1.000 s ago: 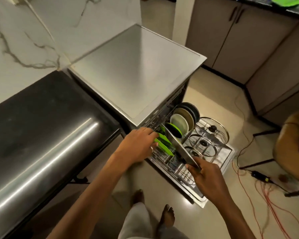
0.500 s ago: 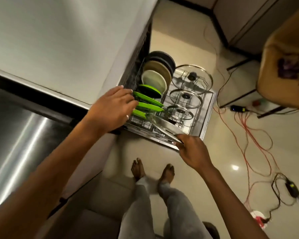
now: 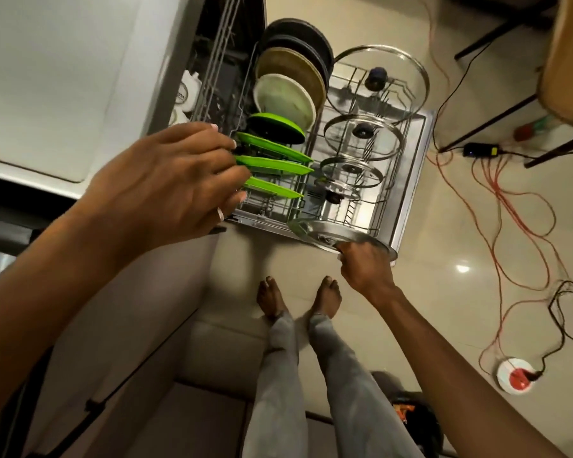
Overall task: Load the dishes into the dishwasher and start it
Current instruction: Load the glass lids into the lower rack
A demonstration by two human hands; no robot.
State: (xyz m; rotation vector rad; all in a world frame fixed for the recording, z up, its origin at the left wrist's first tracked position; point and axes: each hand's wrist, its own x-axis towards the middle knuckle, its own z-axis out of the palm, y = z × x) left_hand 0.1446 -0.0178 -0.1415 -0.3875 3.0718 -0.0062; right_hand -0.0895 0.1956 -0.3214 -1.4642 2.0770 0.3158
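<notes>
Pale glossy floor tile [image 3: 460, 325] spreads open from 3 to 6 o'clock, crossed only by red and black cables [image 3: 497, 206] trailing toward a round floor socket [image 3: 516, 375]. At 9 o'clock a steel countertop [image 3: 63, 77] overhangs the dishwasher's pulled-out lower rack [image 3: 407, 180], whose front rim ends just short of two bare feet [image 3: 298, 297].

From the left, the left hand [image 3: 166, 186] reaches in palm down, fingers loosely spread, tips touching the near edges of three green plates [image 3: 275, 166] standing in the rack's left row; whether it grips one I cannot tell. Behind these, toward 12 o'clock, stand a white plate [image 3: 283, 100], a tan one and dark ones. Right of them, glass lids [image 3: 364, 137] stand in a row.

At the rack's front right corner, the right hand [image 3: 366, 264] pinches the near rim of a steel lid [image 3: 331, 234], tilted over the rack's edge.
</notes>
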